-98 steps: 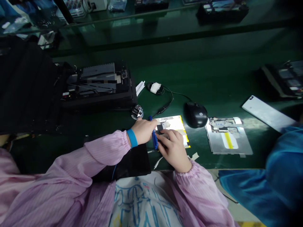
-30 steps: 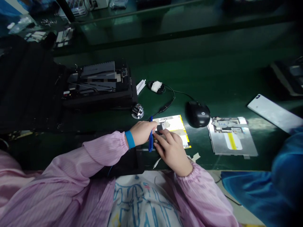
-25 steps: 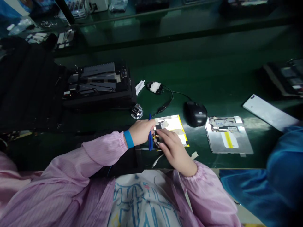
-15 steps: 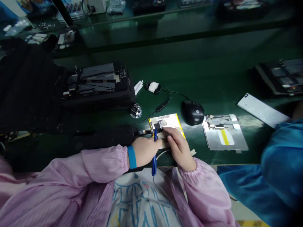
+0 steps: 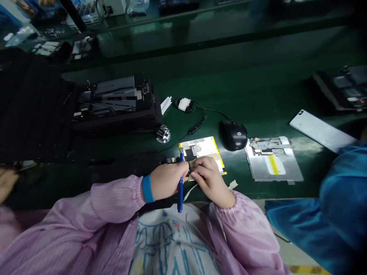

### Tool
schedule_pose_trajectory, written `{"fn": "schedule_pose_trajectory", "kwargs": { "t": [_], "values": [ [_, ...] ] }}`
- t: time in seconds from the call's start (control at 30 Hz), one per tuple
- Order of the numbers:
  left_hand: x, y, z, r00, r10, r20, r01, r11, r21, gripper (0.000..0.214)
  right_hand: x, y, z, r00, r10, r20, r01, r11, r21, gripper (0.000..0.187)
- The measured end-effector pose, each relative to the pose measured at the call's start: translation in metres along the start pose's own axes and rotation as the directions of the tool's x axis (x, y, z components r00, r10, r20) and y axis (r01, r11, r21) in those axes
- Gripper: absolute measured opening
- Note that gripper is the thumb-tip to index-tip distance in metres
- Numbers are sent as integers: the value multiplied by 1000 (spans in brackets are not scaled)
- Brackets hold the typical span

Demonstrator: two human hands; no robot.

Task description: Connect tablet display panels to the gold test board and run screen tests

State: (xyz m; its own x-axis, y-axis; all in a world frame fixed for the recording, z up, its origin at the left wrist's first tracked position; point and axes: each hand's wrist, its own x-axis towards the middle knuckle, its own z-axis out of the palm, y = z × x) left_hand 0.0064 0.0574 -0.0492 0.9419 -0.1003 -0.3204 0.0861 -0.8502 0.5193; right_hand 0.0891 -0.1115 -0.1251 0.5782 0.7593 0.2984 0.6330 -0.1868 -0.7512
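My left hand [image 5: 166, 180], with a blue band at the wrist, is closed around a blue pen [image 5: 180, 193] that points toward my body. Its fingertips also reach the near left part of a flat silvery device panel [image 5: 210, 144] with yellow edges. Bent fingers of my right hand [image 5: 211, 179] press together over the same panel, close to my left fingertips. Whatever they pinch is hidden. A thin white strip [image 5: 189, 192] and a beige piece of tape [image 5: 233, 185] lie by the right hand.
A black mouse [image 5: 234, 135], a second silver panel [image 5: 286, 166] and a long white plate [image 5: 323, 130] lie to the right. Stacked dark device parts [image 5: 117, 114] stand at left, near a shiny metal counter [image 5: 163, 133]. A co-worker's blue sleeve [image 5: 341, 183] is at right.
My left hand has moved slightly left with the pen, which stands more upright. My right fingers have curled and drawn in toward the left hand. A person's hand has appeared at the far left.
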Motion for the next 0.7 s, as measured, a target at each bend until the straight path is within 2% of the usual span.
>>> {"fn": "schedule_pose_trajectory", "kwargs": {
  "t": [0.13,0.2,0.3,0.4,0.7],
  "values": [
    [6,-2,-2,999,-35,-33,37,997,68,7,-1,1,3,984,55,-170,-58,998,-14,6],
    [9,-3,-4,998,-63,-24,65,991,114,7,-3,2,6,980,16,-197,-26,998,-49,8],
    [12,-1,-6,995,-104,6,101,979,175,11,-5,4,9,983,-102,-151,79,985,-151,19],
    [14,1,-3,992,-127,2,124,970,209,9,-7,5,12,981,-163,-105,132,958,-253,24],
    [16,-2,2,994,-109,-10,108,961,254,15,-9,4,14,988,-147,-37,127,938,-323,28]
  ]
}}
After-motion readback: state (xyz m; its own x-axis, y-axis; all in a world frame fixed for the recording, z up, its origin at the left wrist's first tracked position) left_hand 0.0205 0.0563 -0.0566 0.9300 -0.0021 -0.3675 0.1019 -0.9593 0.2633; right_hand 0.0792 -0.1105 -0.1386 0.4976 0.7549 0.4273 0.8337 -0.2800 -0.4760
